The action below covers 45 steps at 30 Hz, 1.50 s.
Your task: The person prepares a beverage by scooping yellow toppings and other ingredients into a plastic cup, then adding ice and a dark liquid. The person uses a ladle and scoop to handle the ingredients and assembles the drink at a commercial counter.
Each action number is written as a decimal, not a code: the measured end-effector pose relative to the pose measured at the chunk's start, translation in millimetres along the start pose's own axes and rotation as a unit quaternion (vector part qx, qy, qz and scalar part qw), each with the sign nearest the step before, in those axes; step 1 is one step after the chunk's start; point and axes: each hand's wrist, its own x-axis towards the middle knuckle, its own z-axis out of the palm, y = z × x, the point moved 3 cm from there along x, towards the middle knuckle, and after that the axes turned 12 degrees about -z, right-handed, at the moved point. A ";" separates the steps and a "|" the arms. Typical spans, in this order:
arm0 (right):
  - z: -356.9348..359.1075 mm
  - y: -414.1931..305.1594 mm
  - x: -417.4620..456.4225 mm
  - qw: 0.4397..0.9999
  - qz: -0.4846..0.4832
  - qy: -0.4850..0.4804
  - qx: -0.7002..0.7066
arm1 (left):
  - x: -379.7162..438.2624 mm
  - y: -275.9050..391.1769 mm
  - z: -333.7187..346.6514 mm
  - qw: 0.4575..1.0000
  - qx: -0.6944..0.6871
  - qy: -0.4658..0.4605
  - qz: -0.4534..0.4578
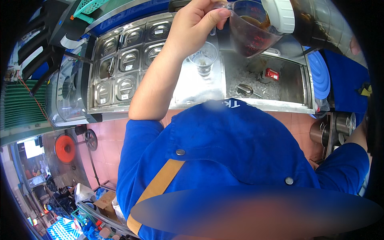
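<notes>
My left hand (210, 15) grips the handle of a clear plastic measuring cup (252, 36) with red markings, raised above the steel counter. Dark brown liquid is in the cup. A large clear plastic jar (324, 27) with a white lid collar (280, 15) is tipped on its side, its mouth at the cup's rim, and brown liquid runs from it into the cup. Of my right hand (355, 46) only fingertips show, against the jar's side at the right edge. A clear plastic cup (204, 58) with pale contents stands on the counter below my left hand.
An ice bin (291, 90) holds ice, a metal scoop (245, 89) and a red carton (272, 73). Lidded steel containers (129, 60) fill the left of the counter. A sealing machine (70, 90) stands beyond them. Blue plastic lids (319, 75) and steel pots (319, 132) are at the right.
</notes>
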 end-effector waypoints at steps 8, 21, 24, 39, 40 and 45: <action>2.3 4.4 -4.7 1.000 0.010 -0.002 0.014 | 3.5 -3.3 4.2 1.000 -0.006 0.010 -0.024; 36.6 77.9 -34.8 0.969 0.072 0.113 0.208 | 7.3 -15.5 -4.9 0.999 -0.031 0.025 0.015; 71.3 98.3 -40.7 0.923 0.092 0.198 0.316 | 6.7 -19.2 -6.6 0.998 -0.061 0.027 0.020; 337.8 135.4 84.7 0.684 0.338 0.538 0.357 | -34.0 -52.7 -50.9 0.979 -0.027 0.202 -0.016; 350.4 139.7 89.9 0.668 0.376 0.556 0.321 | -43.7 -55.8 -65.6 0.979 0.009 0.203 0.001; 390.6 163.3 101.2 0.602 0.413 0.639 0.241 | -75.5 -66.4 -73.9 0.965 0.071 0.249 -0.038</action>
